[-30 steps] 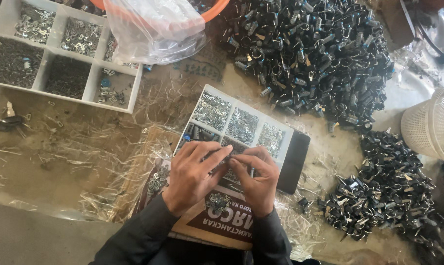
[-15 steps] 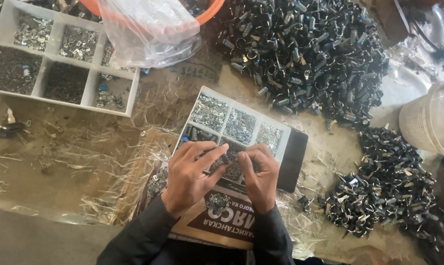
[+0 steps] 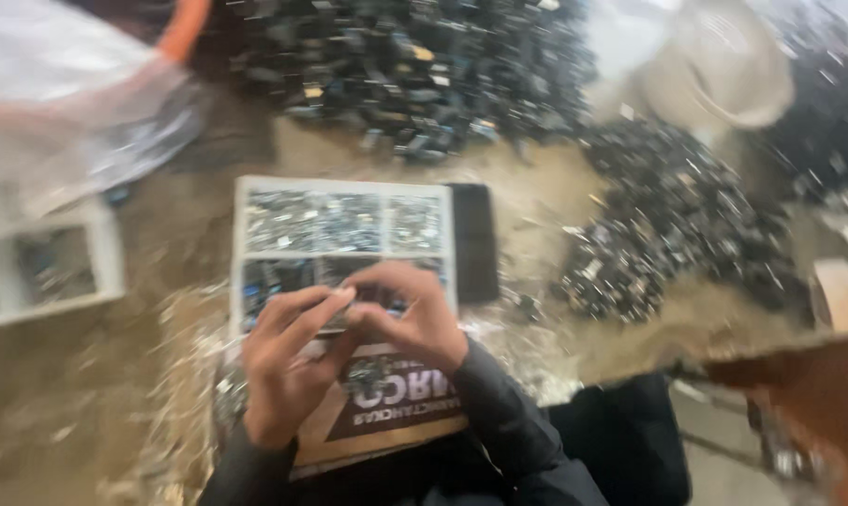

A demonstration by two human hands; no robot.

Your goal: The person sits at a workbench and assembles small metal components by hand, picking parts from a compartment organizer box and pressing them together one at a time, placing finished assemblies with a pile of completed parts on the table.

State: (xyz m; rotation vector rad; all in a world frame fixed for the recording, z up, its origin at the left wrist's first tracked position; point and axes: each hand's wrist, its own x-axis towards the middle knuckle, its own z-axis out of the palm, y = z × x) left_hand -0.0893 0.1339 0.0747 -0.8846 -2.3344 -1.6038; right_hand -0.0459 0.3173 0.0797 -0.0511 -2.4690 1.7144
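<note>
- the view has swung since a second ago: the frame is now heavily blurred, the white compartment tray (image 3: 344, 220) sits near the middle and more of the table's right side shows.
- the left hand (image 3: 288, 361) and right hand (image 3: 414, 314) remain together over the near row of the tray, fingertips meeting, much as they were half a second ago.
- both hands look pinched on something small between the fingertips; the blur hides what it is, so the piece itself cannot be told.
- judged from this, the fine fingertip work over the tray goes on unchanged; only the head turned.
- the tray holds small metal parts in its compartments and rests partly on a printed cardboard box (image 3: 386, 412) just in front of the person.
- a dark flat slab (image 3: 472, 239) lies touching the tray's right side.
- a big heap of dark metal parts (image 3: 414, 66) lies beyond the tray, a smaller heap (image 3: 667, 225) to the right.
- a second white tray (image 3: 49, 267) and a clear plastic bag (image 3: 77, 103) sit at left, a pale bucket (image 3: 723, 66) at upper right.
</note>
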